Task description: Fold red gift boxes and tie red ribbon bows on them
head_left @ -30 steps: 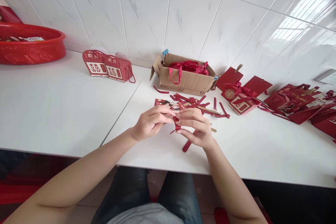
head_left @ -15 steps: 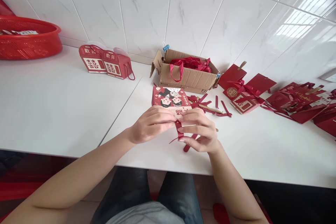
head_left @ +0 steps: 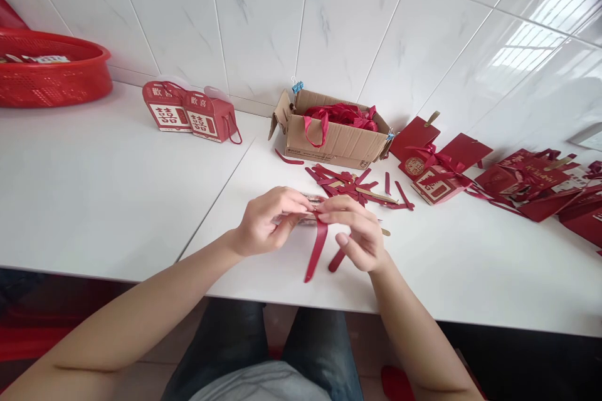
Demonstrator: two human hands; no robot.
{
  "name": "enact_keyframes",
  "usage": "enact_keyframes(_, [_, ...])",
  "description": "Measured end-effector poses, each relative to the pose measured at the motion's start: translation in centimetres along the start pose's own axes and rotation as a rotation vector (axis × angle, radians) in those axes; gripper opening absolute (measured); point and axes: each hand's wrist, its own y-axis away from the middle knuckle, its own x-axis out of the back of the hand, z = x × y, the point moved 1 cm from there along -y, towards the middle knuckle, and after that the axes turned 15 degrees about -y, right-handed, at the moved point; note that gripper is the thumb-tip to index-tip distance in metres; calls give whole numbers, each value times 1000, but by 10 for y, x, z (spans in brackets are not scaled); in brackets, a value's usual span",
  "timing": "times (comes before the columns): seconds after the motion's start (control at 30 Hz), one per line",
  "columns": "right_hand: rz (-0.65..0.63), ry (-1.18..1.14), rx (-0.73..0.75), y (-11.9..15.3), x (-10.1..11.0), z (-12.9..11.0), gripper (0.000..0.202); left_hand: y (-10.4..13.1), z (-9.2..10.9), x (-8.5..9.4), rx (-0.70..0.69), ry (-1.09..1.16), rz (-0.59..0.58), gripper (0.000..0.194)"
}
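Note:
A small gift box [head_left: 309,222], mostly hidden by my hands, is tilted on edge between them. My left hand [head_left: 270,222] is closed, its thumb and fingers pinching the box's near edge. From that edge a red strap [head_left: 316,253] dangles towards me, slightly blurred. My right hand [head_left: 353,232] has its fingertips on the top of the strap against the box, while its thumb stands apart. A second red strap [head_left: 337,260] lies on the table under the right hand.
Loose red straps [head_left: 345,185] lie piled behind my hands. Beyond them stands a cardboard box [head_left: 329,145] of red ribbons. Two red gift boxes [head_left: 207,116] are at left, near a red basket [head_left: 56,84]. More red boxes with bows [head_left: 437,182] crowd the right.
The box's printed cartoon face has turned out of sight as the box tilted. The strap, earlier bent between my right fingers, now hangs down. My right thumb has moved off it.

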Motion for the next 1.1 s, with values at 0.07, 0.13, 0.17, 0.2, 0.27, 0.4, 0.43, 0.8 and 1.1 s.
enact_keyframes(0.07, [140,-58,-153,-3,-5,1,25,-5,7,-1,294,102,-10,7])
enact_keyframes(0.13, [326,-137,-336,-5,-11,4,29,-10,11,-2,558,178,-30,16])
enact_keyframes(0.17, [408,-201,-429,-6,-13,6,33,-12,11,-2,660,218,-29,20])
enact_keyframes(0.2, [470,-282,-522,-6,-16,9,36,-13,10,-2,749,271,-25,24])
enact_keyframes(0.27, [546,-461,-675,-7,-21,14,40,-15,6,-4,909,411,-18,31])
enact_keyframes(0.4, [661,-681,-861,-6,-22,18,38,-12,-2,-8,1090,580,-10,36])
enact_keyframes(0.43, [680,-708,-888,-6,-22,18,37,-11,-3,-9,1099,583,-6,35])
enact_keyframes(0.8, [700,-850,-1070,-3,-17,24,29,-7,-17,-11,1166,702,-233,33])
enact_keyframes(1.1, [702,-841,-1087,-1,-18,25,26,-10,-11,-10,1203,716,-277,42])
